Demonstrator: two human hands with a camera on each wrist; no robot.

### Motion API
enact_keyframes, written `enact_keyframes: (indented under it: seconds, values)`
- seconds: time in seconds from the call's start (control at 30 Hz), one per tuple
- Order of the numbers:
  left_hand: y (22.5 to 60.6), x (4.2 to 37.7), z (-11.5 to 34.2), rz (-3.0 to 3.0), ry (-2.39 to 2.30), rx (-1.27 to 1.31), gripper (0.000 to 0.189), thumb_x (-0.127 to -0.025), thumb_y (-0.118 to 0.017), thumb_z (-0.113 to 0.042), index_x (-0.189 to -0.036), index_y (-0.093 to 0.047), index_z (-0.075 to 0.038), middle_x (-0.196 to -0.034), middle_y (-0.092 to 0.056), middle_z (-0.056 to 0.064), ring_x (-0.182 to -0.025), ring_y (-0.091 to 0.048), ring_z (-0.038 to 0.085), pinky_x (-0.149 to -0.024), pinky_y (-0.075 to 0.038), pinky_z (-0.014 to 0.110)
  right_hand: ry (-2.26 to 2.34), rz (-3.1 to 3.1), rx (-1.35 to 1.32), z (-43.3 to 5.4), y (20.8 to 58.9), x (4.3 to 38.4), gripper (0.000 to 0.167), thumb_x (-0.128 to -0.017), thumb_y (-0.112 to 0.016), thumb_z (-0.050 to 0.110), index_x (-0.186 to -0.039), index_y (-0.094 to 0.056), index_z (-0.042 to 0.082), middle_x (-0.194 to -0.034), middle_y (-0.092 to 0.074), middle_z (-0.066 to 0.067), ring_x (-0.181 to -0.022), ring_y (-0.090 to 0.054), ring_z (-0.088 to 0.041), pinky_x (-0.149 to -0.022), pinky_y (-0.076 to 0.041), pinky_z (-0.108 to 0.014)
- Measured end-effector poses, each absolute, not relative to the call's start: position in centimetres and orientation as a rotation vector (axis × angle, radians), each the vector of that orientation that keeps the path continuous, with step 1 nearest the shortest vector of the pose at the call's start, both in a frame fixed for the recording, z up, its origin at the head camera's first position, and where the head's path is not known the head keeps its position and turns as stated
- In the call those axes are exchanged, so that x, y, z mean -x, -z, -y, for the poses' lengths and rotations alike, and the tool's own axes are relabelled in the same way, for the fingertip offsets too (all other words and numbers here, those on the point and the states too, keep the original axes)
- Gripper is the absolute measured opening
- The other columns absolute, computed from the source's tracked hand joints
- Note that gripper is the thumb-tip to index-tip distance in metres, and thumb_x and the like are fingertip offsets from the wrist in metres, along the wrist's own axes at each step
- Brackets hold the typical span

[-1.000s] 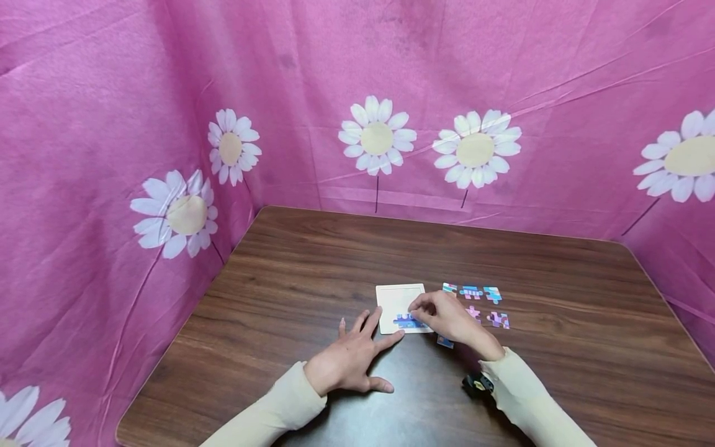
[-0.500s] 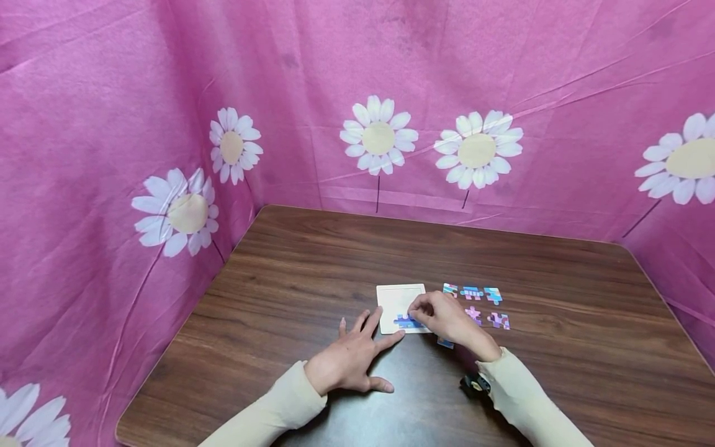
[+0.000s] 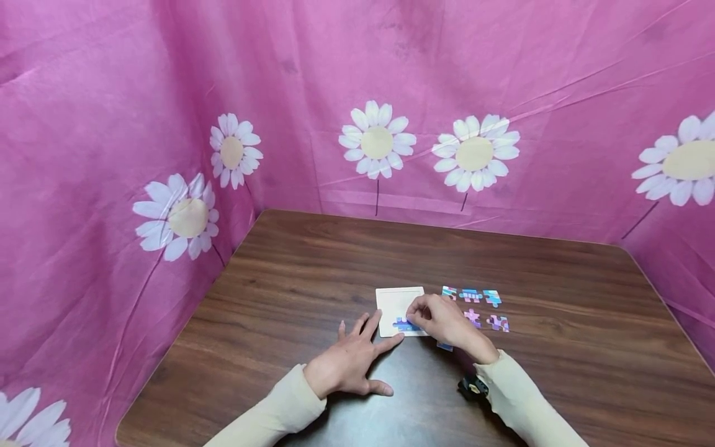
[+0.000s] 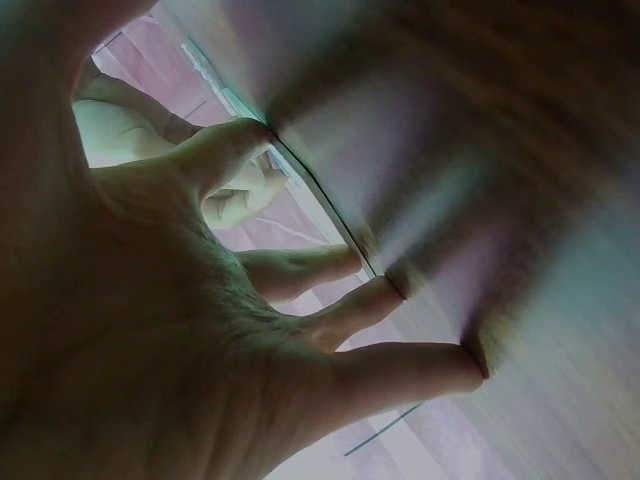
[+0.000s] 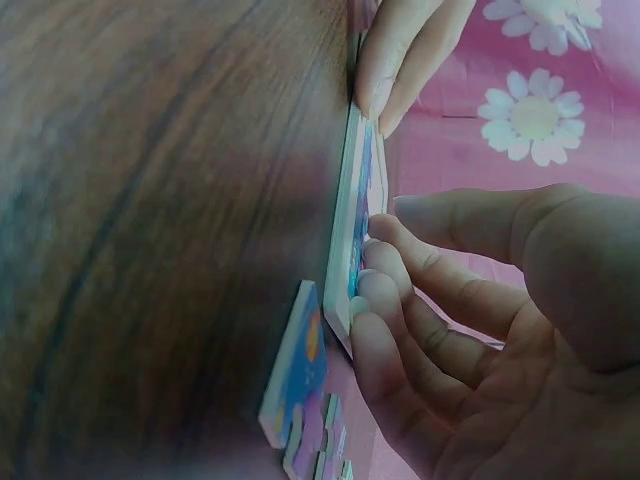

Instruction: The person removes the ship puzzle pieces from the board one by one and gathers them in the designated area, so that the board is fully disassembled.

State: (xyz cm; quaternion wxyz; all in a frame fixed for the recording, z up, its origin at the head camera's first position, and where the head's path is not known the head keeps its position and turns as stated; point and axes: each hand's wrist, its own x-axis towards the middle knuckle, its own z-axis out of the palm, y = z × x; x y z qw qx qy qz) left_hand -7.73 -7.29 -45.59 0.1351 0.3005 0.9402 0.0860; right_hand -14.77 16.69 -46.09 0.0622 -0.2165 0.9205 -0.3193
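Observation:
A white puzzle tray lies flat on the table, with blue and purple jigsaw pieces fitted along its near side. My left hand is spread beside it, with fingertips touching the tray's left and near edges. Over the blue row, my right hand has bent fingers, with its thumb close to the index fingertip. In the right wrist view, the fingertips of the right hand press on the fitted pieces, and no piece shows between thumb and index. The hand hides the tray's right part in the head view.
Loose jigsaw pieces lie right of the tray: a blue one, a light blue one, a pink one and a purple one. Another piece sits partly under the right hand. Pink flowered cloth borders the wooden table.
My right hand's fingertips have shifted very slightly over the blue pieces, and its wrist has moved a little left. My left hand keeps its place at the tray.

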Motion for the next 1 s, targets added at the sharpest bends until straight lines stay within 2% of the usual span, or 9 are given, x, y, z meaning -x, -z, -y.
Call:
enact_keyframes:
  seconds: [0.3, 0.53, 0.83, 1.0]
  values:
    - [45.69, 7.6, 7.13, -2.732, -0.24, -0.871, 0.093, -0.082, -0.075, -0.071, -0.161, -0.035, -0.045, -0.174, -0.018, 0.017, -0.158, -0.028, 0.043, -0.111, -0.038, 0.075, 0.952, -2.802, 0.641, -16.81, 46.34, 14.53, 0.008, -0.097, -0.072, 0.016, -0.09, -0.075, 0.017, -0.073, -0.063, 0.009, -0.065, -0.052, -0.003, -0.062, -0.043, -0.022]
    - [45.67, 7.51, 7.11, -2.733, -0.234, -0.875, 0.093, -0.082, -0.074, -0.072, -0.161, -0.035, -0.045, -0.174, -0.018, 0.017, -0.157, -0.029, 0.043, -0.11, -0.039, 0.075, 0.998, -2.777, 0.67, -16.84, 46.1, 14.36, 0.008, -0.097, -0.072, 0.014, -0.09, -0.071, 0.018, -0.078, -0.066, 0.008, -0.07, -0.056, -0.002, -0.066, -0.046, -0.023]
    - [45.77, 7.58, 7.1, -2.738, -0.223, -0.877, 0.094, -0.081, -0.074, -0.073, -0.161, -0.034, -0.045, -0.174, -0.017, 0.017, -0.157, -0.029, 0.043, -0.11, -0.039, 0.075, 1.124, -2.703, 0.678, -17.01, 45.93, 14.11, 0.012, -0.092, -0.078, 0.011, -0.088, -0.067, 0.014, -0.076, -0.069, 0.005, -0.065, -0.056, -0.003, -0.061, -0.047, -0.022]
    - [45.73, 7.59, 7.14, -2.733, -0.235, -0.877, 0.093, -0.081, -0.074, -0.072, -0.161, -0.034, -0.045, -0.174, -0.017, 0.017, -0.158, -0.028, 0.044, -0.111, -0.038, 0.075, 1.211, -2.677, 0.647, -17.4, 45.96, 13.95, 0.011, -0.093, -0.077, 0.009, -0.089, -0.067, 0.012, -0.081, -0.073, 0.003, -0.07, -0.062, -0.004, -0.065, -0.05, -0.021]
